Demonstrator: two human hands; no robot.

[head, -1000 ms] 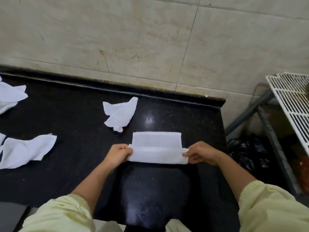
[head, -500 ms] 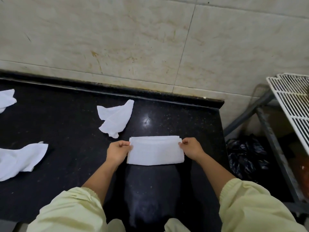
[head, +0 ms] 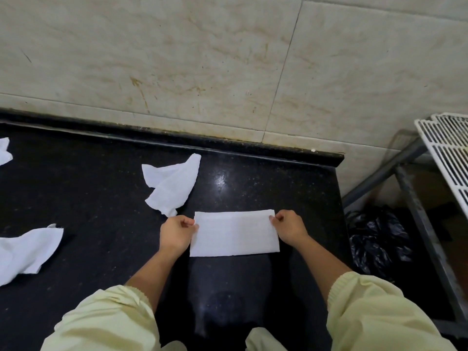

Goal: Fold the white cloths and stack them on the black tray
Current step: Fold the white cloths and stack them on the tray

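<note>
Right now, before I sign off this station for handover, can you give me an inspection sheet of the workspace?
Surface: black counter, glossy, with a raised lip at the back.
Job's things: folded cloth lies flat near the front edge. Unfolded: crumpled cloth just behind it, left cloth, edge cloth cut off by the frame. Black tray not in view.
Clutter: nothing seen.
Grippers: left hand and right hand each pinch an end of the folded cloth.
Cables: nothing seen.
Surroundings: tiled wall behind; black bag, white wire rack and metal frame to the right.
</note>
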